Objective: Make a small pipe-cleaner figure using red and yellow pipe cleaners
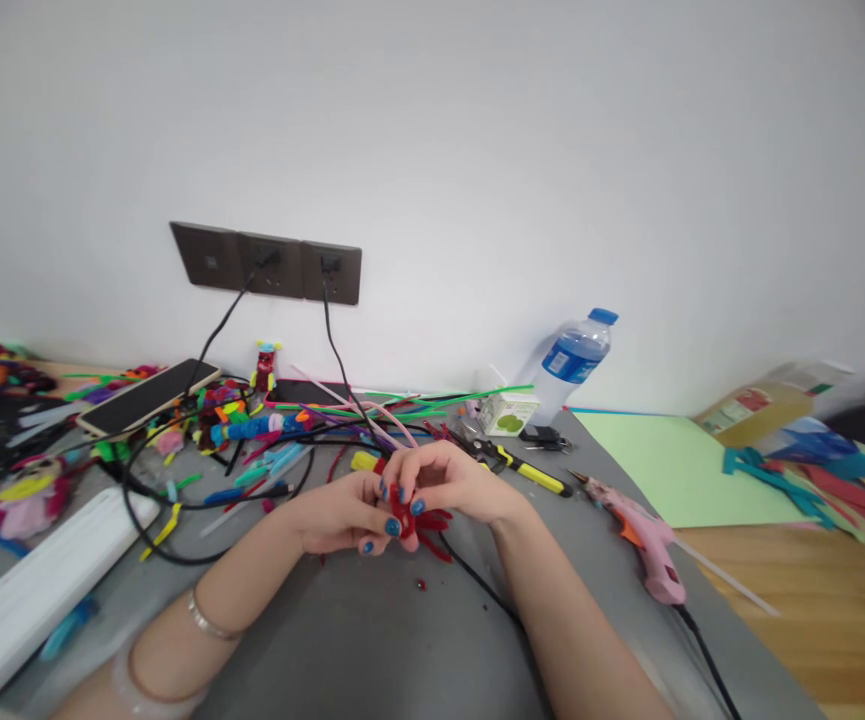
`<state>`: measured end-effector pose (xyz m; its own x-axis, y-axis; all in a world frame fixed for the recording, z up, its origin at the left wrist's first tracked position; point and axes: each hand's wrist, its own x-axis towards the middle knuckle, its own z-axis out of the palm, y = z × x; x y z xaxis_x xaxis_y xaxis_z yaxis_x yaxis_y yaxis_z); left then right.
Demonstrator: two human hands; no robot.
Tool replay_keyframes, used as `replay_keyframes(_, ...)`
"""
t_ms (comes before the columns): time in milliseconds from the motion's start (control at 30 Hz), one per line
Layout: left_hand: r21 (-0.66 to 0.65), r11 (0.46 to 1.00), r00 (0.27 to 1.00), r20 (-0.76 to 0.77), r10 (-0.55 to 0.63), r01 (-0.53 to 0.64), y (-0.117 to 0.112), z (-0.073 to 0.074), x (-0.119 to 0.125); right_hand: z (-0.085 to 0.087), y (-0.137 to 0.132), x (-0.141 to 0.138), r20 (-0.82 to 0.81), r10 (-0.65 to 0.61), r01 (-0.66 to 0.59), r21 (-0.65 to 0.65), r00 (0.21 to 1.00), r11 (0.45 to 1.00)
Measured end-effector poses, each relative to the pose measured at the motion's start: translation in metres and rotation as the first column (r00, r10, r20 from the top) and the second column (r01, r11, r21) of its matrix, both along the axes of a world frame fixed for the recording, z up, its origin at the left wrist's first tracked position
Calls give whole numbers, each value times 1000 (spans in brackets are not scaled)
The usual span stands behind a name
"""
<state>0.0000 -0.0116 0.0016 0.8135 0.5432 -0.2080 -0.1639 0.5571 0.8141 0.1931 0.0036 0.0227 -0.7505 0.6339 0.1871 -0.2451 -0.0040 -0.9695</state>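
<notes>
Above the middle of the grey table, both hands meet at a red fuzzy pipe-cleaner piece [406,518]. My left hand [346,512] pinches it from the left, and my right hand [447,482] grips it from above and the right with thumb and fingertips. Red strands [436,520] stick out to the right, below my right hand; their exact shape is blurred. Something yellow [364,461] shows just behind my left fingers. A small dark red bit [421,585] lies on the table below the hands.
Yellow-handled pliers [529,470] and a pink glue gun [653,550] lie to the right. Behind stand a water bottle [571,365] and a small box [508,412]. Black cables, pipe cleaners and a phone [151,398] crowd the left, beside a white bar [49,590]. Green paper [664,470] overhangs the right edge.
</notes>
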Motion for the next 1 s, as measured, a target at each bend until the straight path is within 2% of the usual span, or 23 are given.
replay_keyframes(133,-21,1000,1000,11,10,-9,0,1,1,-1,0,-1,25,-60,59,20,998,998)
replay_keyframes(233,-20,999,1000,8,29,-28,1,2,2,-2,0,-2,30,-95,96,-13,995,995)
replay_keyframes(367,11,998,996,-60,60,-59,4,0,0,-4,1,-2,45,-179,181,-42,983,983)
replay_keyframes(500,101,979,978,-96,186,-177,10,-6,-4,-7,7,-3,36,-380,380,7,924,925)
replay_keyframes(633,224,917,930,-94,357,-329,13,-9,-3,-9,11,-7,17,-531,529,70,847,846)
replay_keyframes(833,324,876,905,-114,410,-356,11,-7,3,-8,8,-13,32,-530,524,117,847,844)
replay_keyframes(1000,309,875,905,-88,417,-373,11,-5,2,-6,7,-12,61,-510,504,85,858,859)
